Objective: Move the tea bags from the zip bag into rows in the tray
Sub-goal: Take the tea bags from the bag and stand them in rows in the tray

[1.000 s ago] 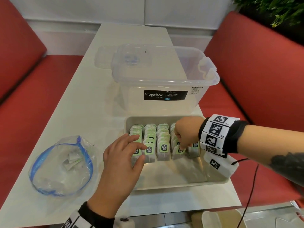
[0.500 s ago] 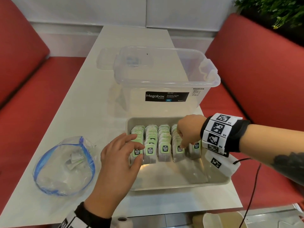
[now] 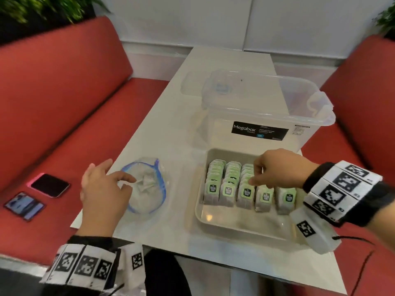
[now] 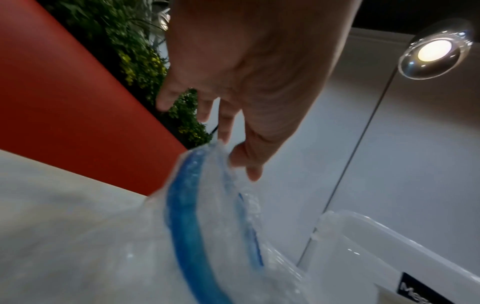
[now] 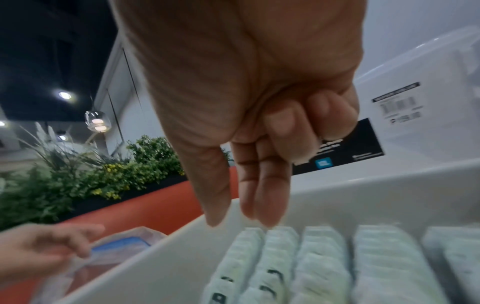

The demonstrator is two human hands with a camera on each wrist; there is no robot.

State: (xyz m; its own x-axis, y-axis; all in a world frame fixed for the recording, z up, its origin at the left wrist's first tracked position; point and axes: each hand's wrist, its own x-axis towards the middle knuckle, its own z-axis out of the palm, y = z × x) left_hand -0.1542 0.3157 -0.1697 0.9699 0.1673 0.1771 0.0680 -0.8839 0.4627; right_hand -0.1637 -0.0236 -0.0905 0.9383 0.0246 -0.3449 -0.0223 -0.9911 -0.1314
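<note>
- On a pale table [image 3: 162, 116] between two red benches, a person sorts tea bags [image 3: 248, 192] into a shallow grey tray [image 3: 239, 228], where five rows stand upright, packed front to back, green labels facing the near edge.
- How many bags make up each row cannot be counted; the back ones overlap.
- One clear zip bag [image 3: 147, 189] with a blue seal lies open just left of the tray, with a few tea bags crumpled inside.
- The left hand [image 3: 102, 193] reaches over the bag's mouth, fingers spread and loosely bent, thumb and forefinger at the opening; whether they have hold of a tea bag cannot be told.
- The right hand [image 3: 277, 169] hovers over the middle rows, thumb and two fingers pointing down side by side, the other two curled into the palm, holding nothing.
- One clear storage box [image 3: 267, 116] labelled Megabox stands just behind the tray.
- Two phones [image 3: 50, 185] lie on the left bench, one dark, the other with its screen lit.
- Half a second earlier, the left hand rested against the leftmost row in the tray; it has since crossed to the zip bag.
- The right hand has stayed over the rows, though its fingertips no longer press down among the bags.
</note>
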